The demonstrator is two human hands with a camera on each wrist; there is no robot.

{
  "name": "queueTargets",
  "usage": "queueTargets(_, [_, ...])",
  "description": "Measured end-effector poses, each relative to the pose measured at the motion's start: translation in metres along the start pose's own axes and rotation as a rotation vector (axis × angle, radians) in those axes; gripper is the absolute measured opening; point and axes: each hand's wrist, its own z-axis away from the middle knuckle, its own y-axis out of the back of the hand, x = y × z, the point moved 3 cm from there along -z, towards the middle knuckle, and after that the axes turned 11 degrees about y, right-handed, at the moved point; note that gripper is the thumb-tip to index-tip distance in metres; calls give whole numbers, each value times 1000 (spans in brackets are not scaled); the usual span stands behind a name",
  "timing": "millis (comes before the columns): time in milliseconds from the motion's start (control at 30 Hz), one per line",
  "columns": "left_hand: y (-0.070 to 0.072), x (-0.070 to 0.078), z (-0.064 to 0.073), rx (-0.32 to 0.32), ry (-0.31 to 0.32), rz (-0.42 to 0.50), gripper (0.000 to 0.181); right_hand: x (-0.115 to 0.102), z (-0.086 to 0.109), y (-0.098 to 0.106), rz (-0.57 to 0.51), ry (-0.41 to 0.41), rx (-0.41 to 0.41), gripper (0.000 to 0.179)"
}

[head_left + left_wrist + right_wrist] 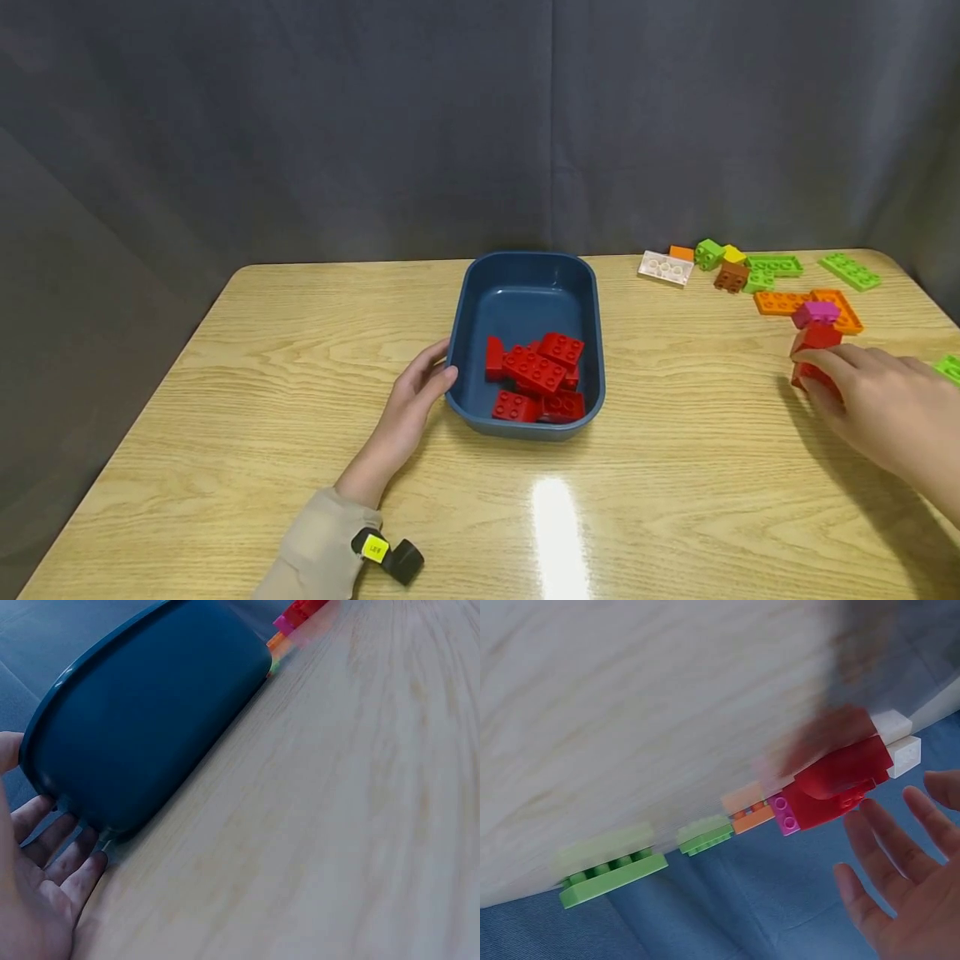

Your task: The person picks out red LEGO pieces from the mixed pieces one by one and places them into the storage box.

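Note:
A deep blue plastic bin [465,423] stands mid-table, with several red toy bricks [534,370] heaped in its near half. My left hand [408,400] holds the bin's left side, thumb at the rim and fingers against the outer wall [150,712]. Over at the right, my right hand [881,400] is at a red block [817,336], its index finger and thumb on either side in the head view. In the right wrist view the fingers of that hand [907,870] are spread beside the red block [817,802]. Whether they touch it I cannot tell.
A magenta brick [816,313] and orange pieces [782,302] lie just behind the red block. Farther back are a white plate brick [665,268], a brown brick [731,277] and green pieces [850,272]. A dark curtain [375,133] hangs behind the wooden table [247,400].

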Motion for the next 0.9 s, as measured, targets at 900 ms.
queueTargets(900, [0,0,-1,9,-5,-3,50,13,9,-21,24,-55,-273,48])
